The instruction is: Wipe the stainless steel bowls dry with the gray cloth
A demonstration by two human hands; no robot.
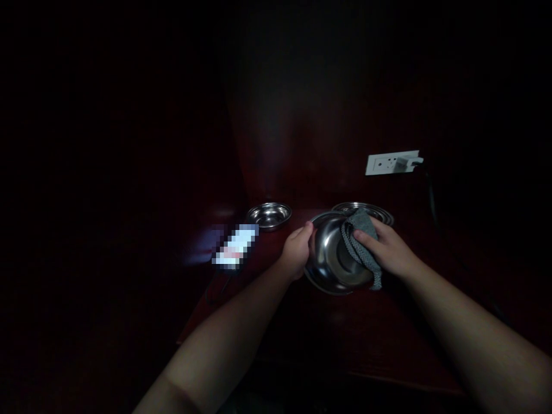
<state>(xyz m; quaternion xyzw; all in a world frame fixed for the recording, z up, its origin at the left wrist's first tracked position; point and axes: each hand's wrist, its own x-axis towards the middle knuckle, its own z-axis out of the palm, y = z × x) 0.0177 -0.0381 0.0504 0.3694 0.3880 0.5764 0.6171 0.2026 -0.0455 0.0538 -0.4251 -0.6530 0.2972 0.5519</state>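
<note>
A shiny metal bowl is held up over the dark red table, tilted with its rounded underside toward me. My left hand grips its left rim, thumb on the outside and the other fingers hidden behind it. My right hand is closed on a grey cloth, which is pressed against the bowl's right side. One end of the cloth hangs down past the bowl's lower right. Behind the bowl, partly covered by it and my right hand, lies another round metal dish.
A small metal bowl stands at the back left. In front of it, a phone with a lit, pixelated screen leans near the table's left edge. On the back wall is a white socket with a plug and dark cable. The surroundings are very dark.
</note>
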